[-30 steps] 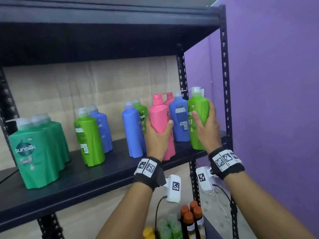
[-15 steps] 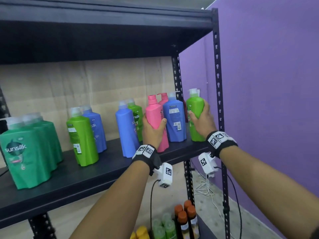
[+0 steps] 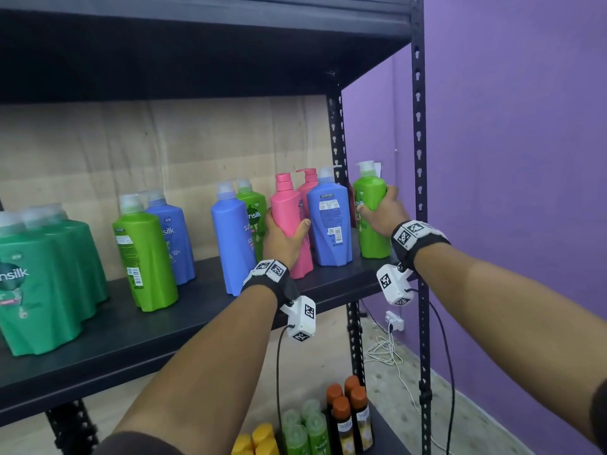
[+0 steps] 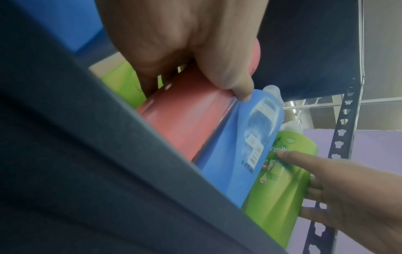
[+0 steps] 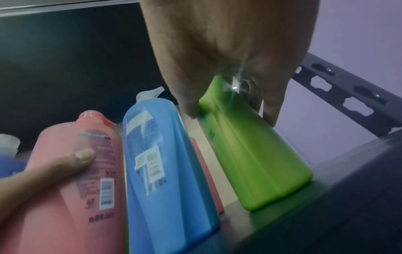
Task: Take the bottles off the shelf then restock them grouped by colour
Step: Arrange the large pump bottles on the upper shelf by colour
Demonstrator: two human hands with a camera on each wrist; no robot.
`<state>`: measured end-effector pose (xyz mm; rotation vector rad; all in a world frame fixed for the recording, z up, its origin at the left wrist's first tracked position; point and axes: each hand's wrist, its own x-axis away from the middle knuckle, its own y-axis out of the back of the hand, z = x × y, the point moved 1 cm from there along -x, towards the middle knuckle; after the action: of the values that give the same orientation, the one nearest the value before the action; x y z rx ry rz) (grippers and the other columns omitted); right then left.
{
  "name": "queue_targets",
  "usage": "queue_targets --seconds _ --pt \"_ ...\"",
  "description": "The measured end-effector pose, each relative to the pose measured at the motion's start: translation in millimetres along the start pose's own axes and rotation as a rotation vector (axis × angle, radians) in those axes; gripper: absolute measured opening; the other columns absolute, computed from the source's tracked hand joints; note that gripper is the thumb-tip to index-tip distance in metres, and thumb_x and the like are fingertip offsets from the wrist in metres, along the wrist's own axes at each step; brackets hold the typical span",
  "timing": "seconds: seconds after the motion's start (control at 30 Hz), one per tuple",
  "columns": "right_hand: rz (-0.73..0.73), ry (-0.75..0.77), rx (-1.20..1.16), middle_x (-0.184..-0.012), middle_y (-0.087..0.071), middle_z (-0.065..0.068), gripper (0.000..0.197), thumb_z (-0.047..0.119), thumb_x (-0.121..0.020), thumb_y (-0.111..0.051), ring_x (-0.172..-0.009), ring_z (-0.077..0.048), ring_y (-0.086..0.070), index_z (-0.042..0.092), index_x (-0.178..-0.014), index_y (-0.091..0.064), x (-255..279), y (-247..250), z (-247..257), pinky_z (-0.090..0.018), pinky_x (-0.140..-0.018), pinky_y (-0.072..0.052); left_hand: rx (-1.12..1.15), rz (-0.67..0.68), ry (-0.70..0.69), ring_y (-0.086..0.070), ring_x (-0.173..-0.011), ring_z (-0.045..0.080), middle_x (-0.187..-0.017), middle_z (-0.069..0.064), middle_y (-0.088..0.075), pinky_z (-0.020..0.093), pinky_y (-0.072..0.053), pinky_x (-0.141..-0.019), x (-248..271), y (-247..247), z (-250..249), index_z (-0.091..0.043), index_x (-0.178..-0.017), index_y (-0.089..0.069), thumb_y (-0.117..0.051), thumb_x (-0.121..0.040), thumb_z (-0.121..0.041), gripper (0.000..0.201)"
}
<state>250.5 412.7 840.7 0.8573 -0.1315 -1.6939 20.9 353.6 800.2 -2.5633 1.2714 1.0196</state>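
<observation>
My left hand grips a pink pump bottle standing on the black shelf; the left wrist view shows my thumb and fingers wrapped round the pink bottle. At the shelf's right end my right hand grips a light green bottle, seen from the right wrist as the green bottle with its base on the shelf. Between them stands a blue bottle, with a second pink bottle behind it.
Further left on the shelf stand a blue bottle, a green one behind it, a light green bottle, another blue one and dark green bottles. Small bottles fill the lower shelf. A purple wall is at right.
Both hands keep hold of the same pink and green bottles. The view has pulled back and shifted, so my arms look more stretched out towards the shelf.
</observation>
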Motion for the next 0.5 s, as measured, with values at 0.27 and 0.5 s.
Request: queue_targets --seconds 0.27,0.5 --pt "-0.143 0.123 -0.042 -0.139 -0.038 -0.019 0.064 0.022 -0.094 -0.065 -0.105 -0.038 -0.06 0.005 -0.146 -0.034 16 -4 -9 -0.04 -0.083 -0.048 -0.151 0.088 0.085 -0.065 -0.108 0.032 -0.13 0.014 -0.062 0.042 -0.053 -0.093 8 12 -15 -0.01 -0.142 -0.037 -0.068 -0.092 -0.055 0.074" --pt "-0.221 0.329 0.08 -0.104 -0.057 -0.01 0.013 0.02 -0.097 -0.048 -0.091 -0.03 -0.055 0.01 -0.099 -0.057 35 -4 31 -0.036 -0.073 -0.044 -0.361 -0.138 -0.16 -0.066 -0.095 0.028 -0.099 0.007 -0.073 0.037 -0.051 -0.085 29 57 -50 -0.013 -0.095 -0.071 -0.057 -0.098 -0.037 0.028"
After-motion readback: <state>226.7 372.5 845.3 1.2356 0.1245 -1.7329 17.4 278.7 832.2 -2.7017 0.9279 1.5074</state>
